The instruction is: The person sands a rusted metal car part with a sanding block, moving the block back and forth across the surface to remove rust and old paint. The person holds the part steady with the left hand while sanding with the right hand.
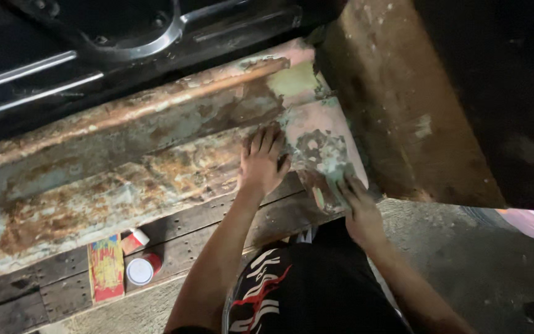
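A long rusty metal sill (112, 179) with flaking blue-green paint runs across the view. My left hand (261, 162) lies flat on it, fingers spread, beside a patch of pinkish filler (322, 130). My right hand (356, 207) presses a small flat piece, perhaps sanding paper (324, 196), against the lower edge of that patch. The filler patch has grey, scraped spots in its middle.
A rusty brown post (397, 105) rises at the right of the patch. Below the sill runs a dark wooden plank (50, 287) with a red can with a white lid (140, 269) and a colourful flat packet (106, 267). Concrete floor (465, 260) lies at the right.
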